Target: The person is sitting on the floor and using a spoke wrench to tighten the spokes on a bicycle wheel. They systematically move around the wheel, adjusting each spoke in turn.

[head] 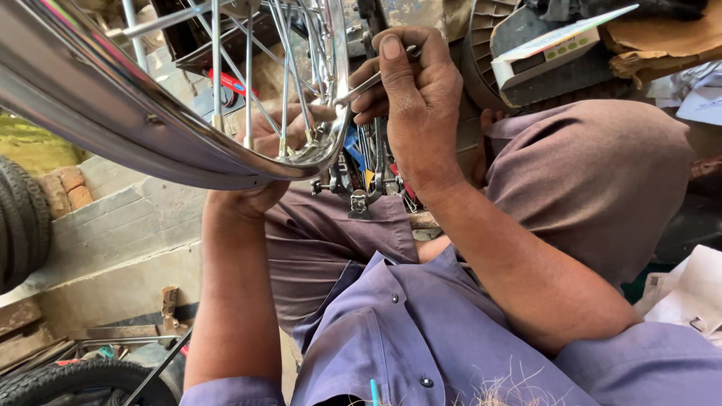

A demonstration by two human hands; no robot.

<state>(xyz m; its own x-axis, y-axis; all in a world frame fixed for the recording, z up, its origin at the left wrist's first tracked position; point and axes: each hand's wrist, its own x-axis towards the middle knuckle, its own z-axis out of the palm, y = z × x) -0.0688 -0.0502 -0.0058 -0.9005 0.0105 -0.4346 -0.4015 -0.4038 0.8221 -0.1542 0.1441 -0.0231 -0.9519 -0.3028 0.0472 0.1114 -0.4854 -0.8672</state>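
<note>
Above the person's lap, a chromed spoked wheel rim (150, 128) is held tilted, its curved band running from the upper left down to the middle of the view; thin steel spokes (248, 68) are seen rising from its inner face. The rim is gripped from below and behind by the left hand (263, 162), whose fingers are curled round the lower edge, partly hidden by the metal; the hand is closed on the rim. Just to the right of the rim, the right hand (414, 98) is raised with its fingers pressed together in a pinch on a slim metal tool (368, 81), most likely a spoke key; the tool's tip is laid against the rim's edge, so rim and tool are touching. Beneath both hands, a cluster of small tools and metal parts (368, 180) is seen resting near the knees. At the far left a black tyre (22, 218) is stood against a pale brick step (113, 218); another tyre (75, 380) is seen at the lower left. At the upper right a flat box (549, 49) is laid on clutter.
</note>
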